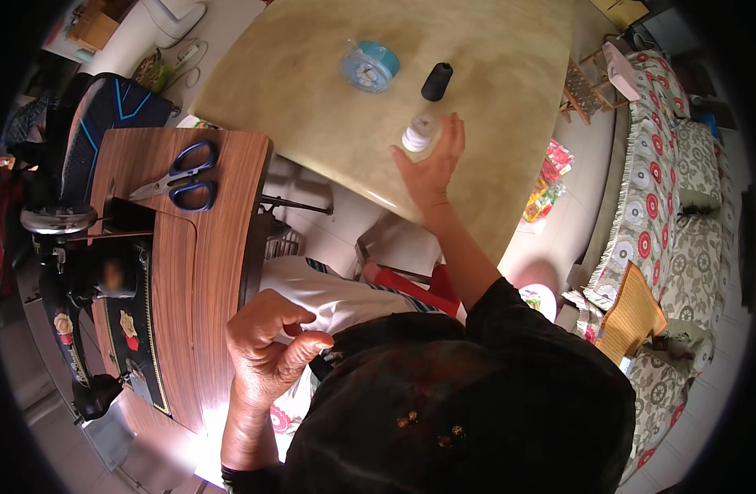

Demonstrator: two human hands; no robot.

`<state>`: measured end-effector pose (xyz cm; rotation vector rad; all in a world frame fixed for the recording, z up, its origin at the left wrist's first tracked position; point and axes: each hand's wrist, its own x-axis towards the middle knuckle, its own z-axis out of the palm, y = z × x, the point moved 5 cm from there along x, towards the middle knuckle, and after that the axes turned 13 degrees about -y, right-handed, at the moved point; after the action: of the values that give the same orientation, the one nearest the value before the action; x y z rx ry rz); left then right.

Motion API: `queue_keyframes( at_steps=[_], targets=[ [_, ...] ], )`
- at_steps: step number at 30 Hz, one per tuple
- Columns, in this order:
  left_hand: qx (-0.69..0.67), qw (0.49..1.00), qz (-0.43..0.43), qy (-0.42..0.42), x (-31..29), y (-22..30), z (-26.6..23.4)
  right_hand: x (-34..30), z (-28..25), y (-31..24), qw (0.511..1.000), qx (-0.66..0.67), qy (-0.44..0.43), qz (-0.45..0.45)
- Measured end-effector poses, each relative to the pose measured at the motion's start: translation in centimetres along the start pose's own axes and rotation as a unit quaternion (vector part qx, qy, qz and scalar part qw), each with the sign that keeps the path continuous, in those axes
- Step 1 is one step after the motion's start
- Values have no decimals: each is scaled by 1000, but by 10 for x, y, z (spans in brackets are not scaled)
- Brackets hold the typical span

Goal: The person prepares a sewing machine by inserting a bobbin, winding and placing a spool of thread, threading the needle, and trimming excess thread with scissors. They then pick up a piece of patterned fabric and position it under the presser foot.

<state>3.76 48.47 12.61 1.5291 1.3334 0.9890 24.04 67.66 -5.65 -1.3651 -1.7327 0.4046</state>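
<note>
Tan tabletop (312,107), white spool (415,140) near right hand (432,170)

There are two spools (437,82), one roll (371,67), one sewing machine (65,329) and one pair of scissors (170,179).

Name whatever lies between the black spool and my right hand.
A white spool on the table lies between the black spool and your right hand, as the head view shows.

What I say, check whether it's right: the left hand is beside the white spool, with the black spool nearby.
Wrong hand: the head view shows the right hand beside the white spool, with the black spool nearby.
</note>
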Motion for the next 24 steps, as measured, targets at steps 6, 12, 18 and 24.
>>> queue_keyframes(
  at_steps=[6, 12, 18, 24],
  targets=[
    [4, 998, -55, -28, 2, -15, 15, 12, 40, 98, 944, 242, -178, 137],
    [-43, 995, -87, 33, -27, -28, 9, 29, 38, 20, 734, 610, -215, 208],
    [-11, 994, -53, 97, -41, -1, -13, 35, -8, -160, 494, 775, -394, 30],
    [80, 961, 75, 253, -86, 30, -56, 1, -12, -269, 304, 810, -501, -15]
  ],
)
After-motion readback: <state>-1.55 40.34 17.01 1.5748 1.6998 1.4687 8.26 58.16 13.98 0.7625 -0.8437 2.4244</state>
